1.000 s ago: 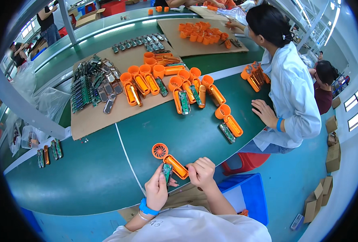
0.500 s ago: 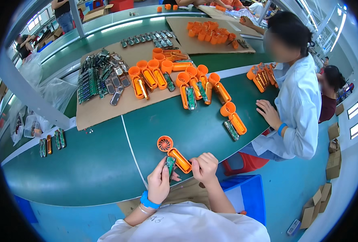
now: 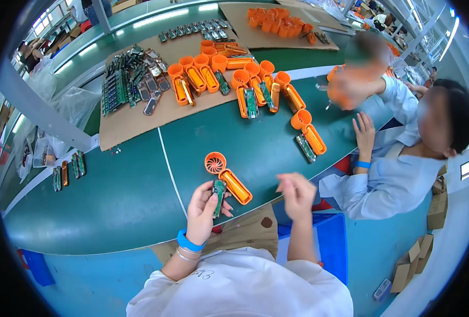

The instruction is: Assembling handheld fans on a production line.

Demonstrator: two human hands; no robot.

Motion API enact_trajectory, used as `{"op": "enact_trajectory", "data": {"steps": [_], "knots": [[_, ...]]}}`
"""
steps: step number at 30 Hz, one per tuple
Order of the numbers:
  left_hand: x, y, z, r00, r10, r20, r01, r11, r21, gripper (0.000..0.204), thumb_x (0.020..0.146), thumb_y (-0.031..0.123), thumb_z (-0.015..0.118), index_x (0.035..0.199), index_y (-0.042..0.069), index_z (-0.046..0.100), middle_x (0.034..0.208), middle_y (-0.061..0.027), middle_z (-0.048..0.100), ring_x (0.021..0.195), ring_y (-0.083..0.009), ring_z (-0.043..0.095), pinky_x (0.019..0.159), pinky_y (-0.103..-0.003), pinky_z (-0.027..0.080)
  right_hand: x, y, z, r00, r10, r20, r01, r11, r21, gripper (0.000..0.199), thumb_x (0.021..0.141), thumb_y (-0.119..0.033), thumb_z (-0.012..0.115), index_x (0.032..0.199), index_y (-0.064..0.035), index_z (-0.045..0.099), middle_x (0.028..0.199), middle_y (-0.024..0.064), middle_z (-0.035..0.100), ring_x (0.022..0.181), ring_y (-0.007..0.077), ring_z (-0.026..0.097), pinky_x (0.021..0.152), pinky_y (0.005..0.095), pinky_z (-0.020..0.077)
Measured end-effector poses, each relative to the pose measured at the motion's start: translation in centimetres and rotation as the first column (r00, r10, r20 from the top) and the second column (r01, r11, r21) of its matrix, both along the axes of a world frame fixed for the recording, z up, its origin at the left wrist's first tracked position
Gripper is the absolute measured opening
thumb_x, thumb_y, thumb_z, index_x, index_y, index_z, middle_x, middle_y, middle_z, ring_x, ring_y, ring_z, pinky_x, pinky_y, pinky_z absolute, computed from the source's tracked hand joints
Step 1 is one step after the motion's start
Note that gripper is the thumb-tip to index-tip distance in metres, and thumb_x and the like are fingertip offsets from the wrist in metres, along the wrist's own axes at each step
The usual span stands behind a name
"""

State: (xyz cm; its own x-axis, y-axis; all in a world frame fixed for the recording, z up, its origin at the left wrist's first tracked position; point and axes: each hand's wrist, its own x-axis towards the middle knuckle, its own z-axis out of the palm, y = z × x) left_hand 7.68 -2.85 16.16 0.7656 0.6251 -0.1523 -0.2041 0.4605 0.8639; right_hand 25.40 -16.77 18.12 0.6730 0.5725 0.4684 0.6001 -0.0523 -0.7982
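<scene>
My left hand (image 3: 200,212) is closed around a narrow green circuit board (image 3: 219,194), held upright just over the front edge of the table. Against the board's right side lies an orange plastic casing (image 3: 235,186), its long open handle joined to a round slotted cup (image 3: 215,162). An orange cylinder, perhaps a battery, sits lengthwise in the handle. My right hand (image 3: 299,196) is up in the air to the right of the casing, touching nothing that I can see. Motion smears its partly curled fingers, so their grip is unclear.
Orange casings (image 3: 195,79) and stacked circuit boards (image 3: 119,84) crowd a cardboard sheet (image 3: 131,129) beyond my hands. Another casing (image 3: 313,138) with a board lies farther right. A co-worker (image 3: 398,158) sits at right, one blurred hand at orange parts. A blue bin (image 3: 327,238) stands below the table edge.
My right hand has moved right, away from the casing's end. My left hand still holds the board beside the casing. The co-worker has shifted and now reaches over the orange parts.
</scene>
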Motion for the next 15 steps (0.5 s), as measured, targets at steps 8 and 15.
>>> {"op": "enact_trajectory", "data": {"steps": [8,15], "knots": [[0.0,0.4,0.5,1.000,0.022,0.018,-0.021,0.998,-0.063,0.033,0.095,0.007,0.045,0.126,-0.002,0.039,0.105,-0.0181,0.058,0.076,-0.0170,0.059,0.062,-0.027,0.049,8.9,-3.4,3.8,0.879,-0.432,0.202,0.469,0.862,-0.195,0.011,0.083,-0.003,0.060,0.094,0.0004,0.061,0.075,0.0066,0.059,0.064,0.0129,0.057,0.059,0.0253,0.0454],[1.2,-1.2,0.9,0.935,0.303,-0.184,-0.180,0.852,0.491,0.057,0.089,0.007,0.059,0.138,0.004,0.031,0.104,-0.0083,0.046,0.078,-0.0135,0.049,0.066,-0.024,0.044,16.6,-2.3,2.8,0.791,-0.295,0.536,0.525,0.777,-0.346,0.031,0.078,-0.006,0.064,0.107,-0.0013,0.056,0.104,0.0142,0.056,0.097,0.0309,0.055,0.085,0.0388,0.0451]]}}
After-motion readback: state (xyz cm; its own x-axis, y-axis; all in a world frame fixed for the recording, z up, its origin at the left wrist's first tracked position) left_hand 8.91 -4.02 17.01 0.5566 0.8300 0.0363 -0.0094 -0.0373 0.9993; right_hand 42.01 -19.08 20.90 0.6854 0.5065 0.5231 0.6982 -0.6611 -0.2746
